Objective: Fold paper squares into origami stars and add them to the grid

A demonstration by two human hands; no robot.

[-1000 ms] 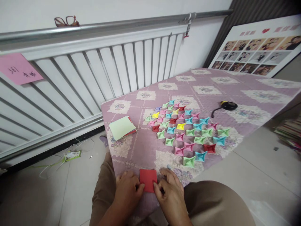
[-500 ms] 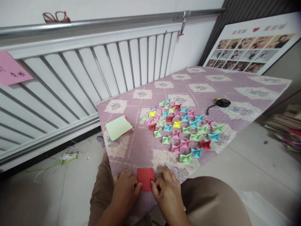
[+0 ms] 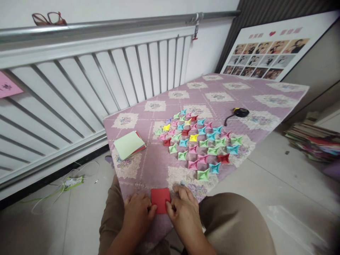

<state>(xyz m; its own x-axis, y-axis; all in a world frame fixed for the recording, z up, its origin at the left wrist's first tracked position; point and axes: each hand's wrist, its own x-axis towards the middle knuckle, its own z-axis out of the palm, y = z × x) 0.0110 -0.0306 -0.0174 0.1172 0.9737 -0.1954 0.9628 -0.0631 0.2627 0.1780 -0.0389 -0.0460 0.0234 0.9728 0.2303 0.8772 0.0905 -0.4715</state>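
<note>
One red, square piece of paper (image 3: 160, 200) lies flat on the worktop (image 3: 152, 170) at the bottom centre of the frame, between two bare hands. Left hand (image 3: 138, 212): thumb at the left edge of the paper, fingers curled alongside. Right hand (image 3: 184, 209): thumb at the right edge, fingers bent. Whether either grip pinches the paper or only presses it cannot be told.

Nearly forty small folded-paper boats (image 3: 193, 138) stand in staggered rows at mid-frame. Colour count: four red, three yellow, one violet; the remainder are pink, blue and green. One stack of coloured sheets (image 3: 129, 145), pale green uppermost, lies left of centre; its sheet count is not readable. One black-and-yellow tape measure (image 3: 241, 112) with a black strap lies right of centre.

Worktop covering: mauve cloth with cream floral diamonds. Room: one white ribbed radiator (image 3: 106, 81) at upper left; one pair of brown-framed glasses (image 3: 49, 19) on the metal pipe (image 3: 119, 27) above it; one white board (image 3: 265, 47) at upper right, bearing fifteen photographs.
</note>
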